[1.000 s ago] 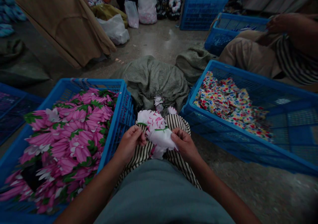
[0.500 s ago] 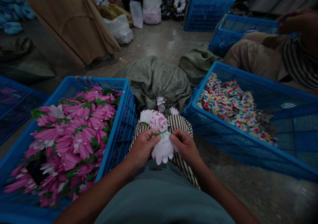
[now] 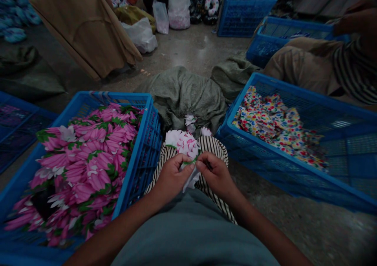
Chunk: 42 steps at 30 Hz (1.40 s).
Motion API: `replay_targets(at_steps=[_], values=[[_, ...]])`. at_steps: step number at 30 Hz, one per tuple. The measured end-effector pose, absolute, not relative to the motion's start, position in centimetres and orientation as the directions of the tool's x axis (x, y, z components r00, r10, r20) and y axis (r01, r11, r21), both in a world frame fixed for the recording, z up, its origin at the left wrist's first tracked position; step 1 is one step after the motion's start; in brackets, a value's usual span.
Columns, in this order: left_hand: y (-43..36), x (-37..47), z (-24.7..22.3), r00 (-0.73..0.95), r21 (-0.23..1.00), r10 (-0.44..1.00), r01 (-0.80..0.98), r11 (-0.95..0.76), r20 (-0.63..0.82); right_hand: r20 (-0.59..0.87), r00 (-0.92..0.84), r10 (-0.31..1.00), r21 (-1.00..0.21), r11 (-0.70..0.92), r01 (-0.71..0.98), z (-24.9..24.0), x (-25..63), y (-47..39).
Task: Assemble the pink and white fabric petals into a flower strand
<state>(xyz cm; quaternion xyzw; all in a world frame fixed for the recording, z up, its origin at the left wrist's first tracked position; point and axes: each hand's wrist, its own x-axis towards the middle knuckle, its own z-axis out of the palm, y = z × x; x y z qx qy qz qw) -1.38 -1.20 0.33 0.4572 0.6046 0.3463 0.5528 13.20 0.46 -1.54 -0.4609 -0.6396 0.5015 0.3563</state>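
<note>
Over my lap, my left hand (image 3: 174,176) and my right hand (image 3: 216,175) pinch a white, petal-edged fabric flower piece (image 3: 191,179) by its green edge. Their fingertips almost meet there, and both hands cover much of the piece. Just beyond my fingers, pink-and-white flower pieces (image 3: 187,145) rest on my striped trousers (image 3: 163,156). Two more pale petal pieces (image 3: 190,120) lie farther out by a grey-green sack (image 3: 185,89).
At my left stands a blue crate (image 3: 149,101) heaped with pink flower pieces (image 3: 91,156); a dark object (image 3: 44,203) lies on them. To the right, another blue crate (image 3: 294,156) holds colourful printed pieces (image 3: 277,120). A person in beige trousers (image 3: 300,61) sits beyond it.
My right hand has moved left, closer to my left hand. The white piece has folded and turned, so less of its petal edge shows below my fingers.
</note>
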Motion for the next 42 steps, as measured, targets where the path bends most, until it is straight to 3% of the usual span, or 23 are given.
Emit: replay_targets(at_steps=[3,6,10,14,17,25,32,35,40,42], values=[[-1.0,-1.4,0.2,-0.001,0.908,0.961,0.328,0.263,-0.277,0.176,-0.372,0.911,-0.947,0.261,0.189,-0.8,12.9,0.5],[-0.9,-1.6,-0.1,-0.007,0.906,0.957,0.321,0.277,-0.29,0.173,-0.322,0.931,-0.971,0.217,0.105,-0.4,13.1,0.6],[-1.1,-1.9,-0.6,0.002,0.891,0.892,0.054,0.451,-0.452,-0.012,-0.305,0.952,-0.994,0.023,0.111,-0.8,14.4,0.7],[-1.3,-1.8,-0.8,0.058,0.821,0.849,-0.227,0.524,-0.526,-0.006,-0.466,0.885,-0.956,0.131,0.261,-1.1,15.3,0.3],[-1.3,-1.5,-0.6,0.088,0.8,0.848,-0.293,0.523,-0.522,0.023,-0.477,0.878,-0.909,0.217,0.355,-1.0,15.2,0.1],[-1.7,-1.3,0.4,0.126,0.81,0.853,-0.267,0.521,-0.507,0.068,-0.461,0.885,-0.852,0.292,0.435,-0.9,14.4,0.5],[-1.6,-1.2,0.7,0.155,0.85,0.859,-0.138,0.508,-0.488,0.106,-0.458,0.883,-0.85,0.319,0.418,-0.9,14.3,0.4],[-1.6,-1.3,0.9,0.165,0.859,0.857,-0.082,0.506,-0.489,0.073,-0.433,0.898,-0.907,0.24,0.345,-1.1,14.4,0.4],[-1.4,-1.5,0.9,0.136,0.907,0.897,0.029,0.421,-0.421,-0.092,-0.196,0.976,-0.996,-0.086,0.035,-1.7,14.5,0.8],[-1.3,-1.7,0.8,0.159,0.926,0.912,0.083,0.369,-0.378,-0.132,-0.265,0.955,-0.989,-0.145,-0.03,-1.9,14.5,0.9]])
